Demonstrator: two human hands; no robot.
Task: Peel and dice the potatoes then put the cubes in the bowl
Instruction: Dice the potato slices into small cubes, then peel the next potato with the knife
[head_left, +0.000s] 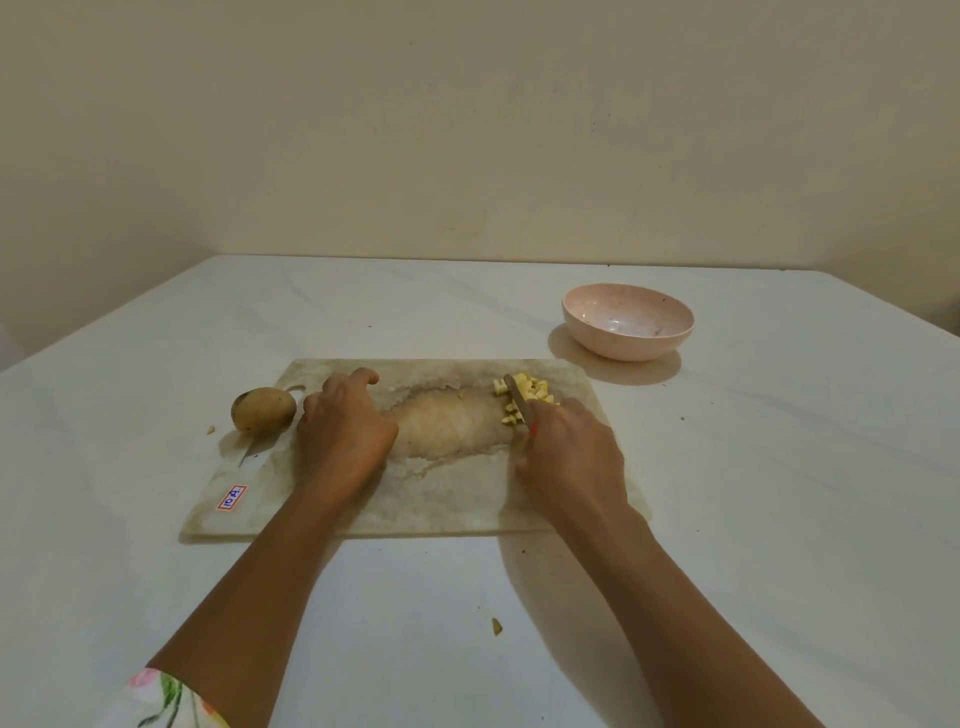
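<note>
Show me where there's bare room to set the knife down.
Free: middle of the cutting board, between left hand and right hand, and the table right of the board. Crowded: far right corner with cubes and knife; potato at left edge.

Glossy speckled bowl (627, 321), stained matt board (447, 499)

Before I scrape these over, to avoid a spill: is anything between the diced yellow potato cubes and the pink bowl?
Nothing visible: only bare worn cutting board and white tabletop separate the yellow potato cubes from the round pink bowl.
</note>
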